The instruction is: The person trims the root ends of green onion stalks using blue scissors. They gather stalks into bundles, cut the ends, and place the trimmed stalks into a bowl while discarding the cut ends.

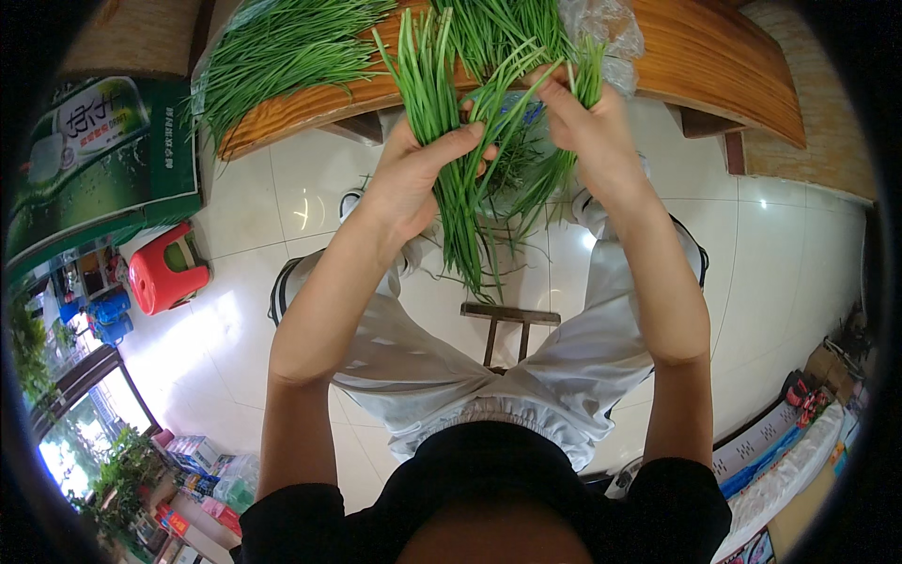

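Observation:
My left hand [430,166] is closed around a thick bunch of green garlic chives [451,190], thumb across the stalks, with the pale stem ends pointing up towards the wooden bench and the leaf tips hanging down. In my right hand [588,116] is a smaller bunch of chives [587,74], its leaves trailing down to the left. A few stalks cross the gap between both hands. Below and behind the hands, a clear plastic bag [525,134] holds loose green scraps on the floor between my feet; the hands partly hide it.
A wooden bench [712,60] ahead bears a spread pile of chives [296,60], another pile [500,32] and a crumpled clear plastic bag [606,28]. A red plastic stool [169,270] and a green printed carton [106,155] stand at left. A wooden stool [509,314] shows beneath me.

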### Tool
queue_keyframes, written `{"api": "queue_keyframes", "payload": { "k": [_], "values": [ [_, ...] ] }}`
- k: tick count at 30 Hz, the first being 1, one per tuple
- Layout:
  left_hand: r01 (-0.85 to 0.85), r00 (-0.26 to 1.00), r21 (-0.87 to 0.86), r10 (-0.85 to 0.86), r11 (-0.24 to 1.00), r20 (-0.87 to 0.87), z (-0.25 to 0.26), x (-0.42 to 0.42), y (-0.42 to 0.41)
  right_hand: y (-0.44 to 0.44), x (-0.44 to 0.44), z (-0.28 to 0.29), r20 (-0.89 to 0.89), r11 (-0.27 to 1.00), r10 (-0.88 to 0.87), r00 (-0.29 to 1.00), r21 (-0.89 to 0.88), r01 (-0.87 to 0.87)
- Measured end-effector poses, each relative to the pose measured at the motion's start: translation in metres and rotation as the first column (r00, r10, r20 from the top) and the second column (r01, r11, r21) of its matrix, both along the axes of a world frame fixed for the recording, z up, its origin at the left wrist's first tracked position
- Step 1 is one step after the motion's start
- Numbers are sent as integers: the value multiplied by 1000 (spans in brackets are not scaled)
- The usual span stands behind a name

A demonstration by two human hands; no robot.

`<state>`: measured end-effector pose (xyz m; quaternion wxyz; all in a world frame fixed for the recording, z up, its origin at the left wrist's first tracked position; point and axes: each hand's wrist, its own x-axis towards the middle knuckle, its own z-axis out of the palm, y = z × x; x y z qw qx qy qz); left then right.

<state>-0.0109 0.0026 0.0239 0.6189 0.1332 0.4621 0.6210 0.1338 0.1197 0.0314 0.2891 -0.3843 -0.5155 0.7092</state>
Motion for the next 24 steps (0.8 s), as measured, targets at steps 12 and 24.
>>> {"api": "queue_keyframes", "payload": {
  "k": [12, 24],
  "values": [
    [30, 999, -13, -30, 999, -12, -4, 0, -1, 11, 10, -10, -174, 998, 30, 984, -51, -40],
    [39, 998, -78, -43, 996, -42, -5, -2, -1, 29, 20, -13, -167, 980, -195, 967, -61, 187]
  ]
}}
